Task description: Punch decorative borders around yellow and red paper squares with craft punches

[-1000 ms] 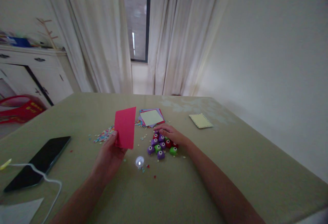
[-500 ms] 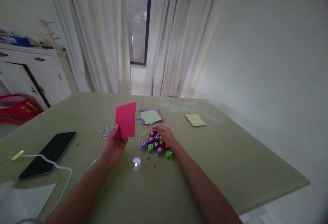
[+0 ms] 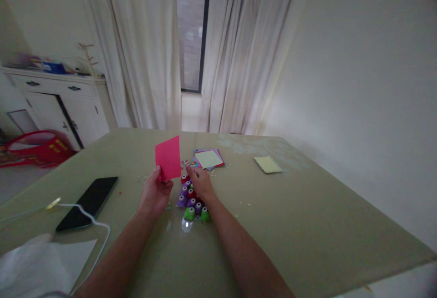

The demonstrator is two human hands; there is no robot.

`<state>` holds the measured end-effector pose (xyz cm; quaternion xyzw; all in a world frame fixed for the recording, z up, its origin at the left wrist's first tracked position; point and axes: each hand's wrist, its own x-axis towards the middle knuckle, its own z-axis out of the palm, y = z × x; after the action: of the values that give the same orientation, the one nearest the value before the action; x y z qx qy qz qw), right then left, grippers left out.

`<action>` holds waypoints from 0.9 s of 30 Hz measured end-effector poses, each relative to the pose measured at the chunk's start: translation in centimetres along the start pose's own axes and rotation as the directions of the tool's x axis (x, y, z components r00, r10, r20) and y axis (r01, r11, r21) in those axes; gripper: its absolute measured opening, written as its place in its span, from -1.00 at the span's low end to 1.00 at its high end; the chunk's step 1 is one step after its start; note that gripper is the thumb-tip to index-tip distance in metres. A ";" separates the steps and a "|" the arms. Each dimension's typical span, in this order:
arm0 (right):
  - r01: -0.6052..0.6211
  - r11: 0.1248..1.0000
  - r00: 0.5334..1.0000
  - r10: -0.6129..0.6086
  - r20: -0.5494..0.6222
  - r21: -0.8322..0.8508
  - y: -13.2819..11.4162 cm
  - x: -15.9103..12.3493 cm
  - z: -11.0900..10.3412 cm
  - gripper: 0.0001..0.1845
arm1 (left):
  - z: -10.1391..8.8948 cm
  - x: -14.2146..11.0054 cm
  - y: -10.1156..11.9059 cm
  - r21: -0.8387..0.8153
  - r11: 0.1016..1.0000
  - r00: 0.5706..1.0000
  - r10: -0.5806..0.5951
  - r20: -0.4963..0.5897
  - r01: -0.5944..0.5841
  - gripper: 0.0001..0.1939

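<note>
My left hand point(image 3: 157, 195) pinches a pink paper card point(image 3: 168, 158) by its lower edge and holds it upright above the table. My right hand point(image 3: 202, 183) is curled over the upper right side of a cluster of small purple, red and green one-eyed toys point(image 3: 190, 202). Its fingers are closed at the toys, partly hiding them, and a small dark spot shows between them. Beyond that hand lies a stack of coloured cards point(image 3: 209, 159) with a pale one on top. Small confetti-like bits point(image 3: 186, 163) are scattered near the stack.
A pale yellow card point(image 3: 268, 164) with a dotted border lies to the right. At the left are a black tablet point(image 3: 88, 202), a white cable point(image 3: 102, 225) and white paper point(image 3: 80, 255). The table point(image 3: 290, 225) meets a wall on the right; curtains hang behind.
My right hand has moved left along with the one-eyed toys, whose arrangement has shifted, and is closer to my left hand. The left hand keeps holding the pink card. The view has turned slightly.
</note>
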<state>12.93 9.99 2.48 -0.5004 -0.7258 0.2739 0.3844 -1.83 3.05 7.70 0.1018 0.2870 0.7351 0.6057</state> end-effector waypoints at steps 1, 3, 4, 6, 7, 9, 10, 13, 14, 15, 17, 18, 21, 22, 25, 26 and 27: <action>0.010 1.000 1.000 -0.010 -0.006 0.012 -0.1 0.1 0.1 -0.30 | -0.1 0.1 0.1 0.000 1.000 1.000 0.000 -0.003 0.000 -0.80; 0.038 0.999 0.999 -0.037 -0.023 0.033 -0.1 -0.3 -0.7 -0.36 | -0.2 0.3 0.4 0.001 1.000 1.000 -0.001 -0.005 0.001 -0.79; 0.056 0.998 0.998 -0.055 -0.032 0.039 0.1 -0.9 -1.5 -0.40 | -0.3 0.4 0.5 0.001 1.000 1.000 -0.001 -0.004 0.001 -0.78; 0.108 0.993 0.994 -0.107 -0.032 0.037 0.7 -2.9 -3.7 -0.44 | -0.3 0.4 0.6 -0.001 1.000 1.000 -0.001 -0.002 0.001 -0.78; 0.137 0.990 0.990 -0.137 -0.019 0.032 1.0 -4.2 -4.8 -0.43 | -0.3 0.4 0.6 -0.003 1.000 1.000 -0.001 0.000 0.001 -0.79; 0.276 0.961 0.959 -0.273 0.076 -0.024 1.3 -6.9 -6.6 -0.25 | -0.1 0.4 0.6 -0.013 1.000 1.000 -0.001 0.006 0.001 -0.79; 0.337 0.938 0.935 -0.323 0.144 -0.078 1.3 -8.1 -7.1 -0.13 | 0.0 0.3 0.5 -0.019 1.000 1.000 0.001 0.010 0.000 -0.80; 0.401 0.890 0.902 -0.342 0.262 -0.219 0.7 -10.0 -6.7 0.20 | 0.3 -0.1 0.4 -0.029 1.000 1.000 0.011 0.017 -0.011 -0.78; 0.408 0.877 0.899 -0.336 0.283 -0.255 0.4 -9.9 -6.0 0.27 | 0.3 -0.2 0.4 -0.029 0.999 1.000 0.017 0.019 -0.016 -0.77; 0.412 0.865 0.897 -0.330 0.294 -0.285 0.2 -9.5 -5.2 0.31 | 0.3 -0.2 0.4 -0.026 0.999 1.000 0.023 0.020 -0.023 -0.77; 0.407 0.851 0.901 -0.317 0.295 -0.331 0.0 -8.0 -3.5 0.30 | 0.3 -0.3 0.6 -0.021 0.999 0.999 0.035 0.017 -0.035 -0.77; 0.404 0.847 0.904 -0.313 0.290 -0.346 0.0 -7.1 -2.7 0.28 | 0.2 -0.3 0.7 -0.018 0.999 0.999 0.039 0.013 -0.039 -0.78; 0.442 0.819 0.890 -0.348 0.294 -0.366 0.2 -4.6 -1.1 0.13 | 0.1 0.0 0.9 -0.015 0.999 0.999 0.048 0.001 -0.048 -0.78; 0.460 0.806 0.882 -0.368 0.295 -0.372 0.3 -4.0 -0.7 0.08 | 0.0 0.1 1.0 -0.016 0.999 0.999 0.049 0.001 -0.049 -0.77; 0.475 0.783 0.878 -0.389 0.280 -0.402 0.1 -2.5 0.0 -0.08 | -0.1 0.3 1.1 -0.025 0.998 0.999 0.051 0.005 -0.051 -0.78; 0.470 0.780 0.881 -0.384 0.276 -0.414 -0.1 -2.2 0.3 -0.12 | -0.1 0.3 1.1 -0.028 0.998 0.999 0.052 0.007 -0.052 -0.79; 0.464 0.777 0.885 -0.378 0.273 -0.425 -0.3 -1.8 0.5 -0.16 | -0.1 0.4 1.2 -0.032 0.998 0.999 0.053 0.009 -0.053 -0.80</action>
<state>12.71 8.17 1.92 -0.3784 -0.8944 0.0349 0.2358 -2.99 3.25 8.26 0.1036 0.2697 0.7549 0.5888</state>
